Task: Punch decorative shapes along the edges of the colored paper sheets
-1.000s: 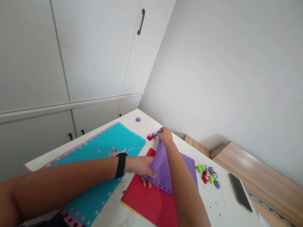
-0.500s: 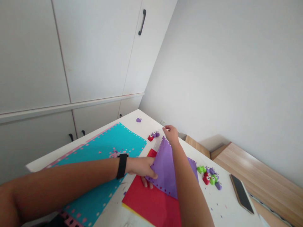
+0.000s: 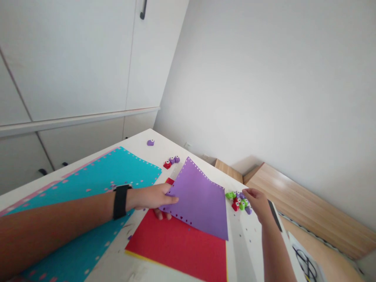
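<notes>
My left hand, with a black band on the wrist, pinches the left edge of a purple paper sheet whose border is punched with small holes. That sheet lies tilted over a red sheet. Over at the right, my right hand reaches a cluster of small green, red and purple craft punches; its fingers curl at the pile, and whether they hold one is hidden.
A large turquoise sheet with punched edges lies on the white table at the left. Three small punches and a lone purple one sit farther back. A dark phone lies behind my right hand. White cabinets stand behind.
My right hand left the far corner of the purple sheet and moved right to the pile of punches. The view swung to the right. My left hand kept its hold.
</notes>
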A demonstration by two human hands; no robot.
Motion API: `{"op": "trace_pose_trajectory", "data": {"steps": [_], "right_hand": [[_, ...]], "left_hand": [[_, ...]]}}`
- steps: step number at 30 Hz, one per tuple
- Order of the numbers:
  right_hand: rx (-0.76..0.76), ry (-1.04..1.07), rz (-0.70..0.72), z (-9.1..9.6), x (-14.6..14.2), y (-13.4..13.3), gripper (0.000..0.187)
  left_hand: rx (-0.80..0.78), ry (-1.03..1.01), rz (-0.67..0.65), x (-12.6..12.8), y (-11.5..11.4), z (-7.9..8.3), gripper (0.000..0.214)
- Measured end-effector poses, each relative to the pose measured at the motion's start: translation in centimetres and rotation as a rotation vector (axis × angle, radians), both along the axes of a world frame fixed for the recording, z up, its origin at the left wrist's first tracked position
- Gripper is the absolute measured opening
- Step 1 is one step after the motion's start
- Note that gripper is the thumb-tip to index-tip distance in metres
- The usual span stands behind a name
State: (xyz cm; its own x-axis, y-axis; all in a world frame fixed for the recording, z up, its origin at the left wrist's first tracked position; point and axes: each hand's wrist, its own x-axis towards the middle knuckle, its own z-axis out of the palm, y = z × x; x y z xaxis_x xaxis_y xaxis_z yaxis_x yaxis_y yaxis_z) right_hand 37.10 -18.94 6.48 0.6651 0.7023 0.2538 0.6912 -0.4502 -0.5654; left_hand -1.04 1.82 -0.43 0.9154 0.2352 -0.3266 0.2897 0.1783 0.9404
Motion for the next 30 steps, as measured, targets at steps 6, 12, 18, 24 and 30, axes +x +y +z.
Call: {"op": "trace_pose_trajectory", "data": {"steps": [6,12,18,24,30], "right_hand": [[-0.201,-0.122,-0.029,-4.3,-0.6,-2.3,0.03],[-0.275,-0.268,0.029,-5.8,-1.6,0.1,0.04],[-0.249,-0.223,0.059,-6.6,-2.0,2.5,0.037],[0.009,0.004,0.082,-6.4,-1.4,2.8,0.023],[0.37,0.467,0.12,-5.3,-3.4,2.2,0.044]], "left_hand": [[0.072,0.01,0.049,0.1,0.0,0.8,0.065],[0.068,0.028,0.026,0.2,0.3,0.0,0.063],[0.084,0.03,0.044,0.3,0.2,-0.3,0.062],[0.118,-0.006,0.081,0.4,0.4,-0.2,0.06],[0.137,-0.043,0.132,0.4,0.4,-0.2,0.058]]}}
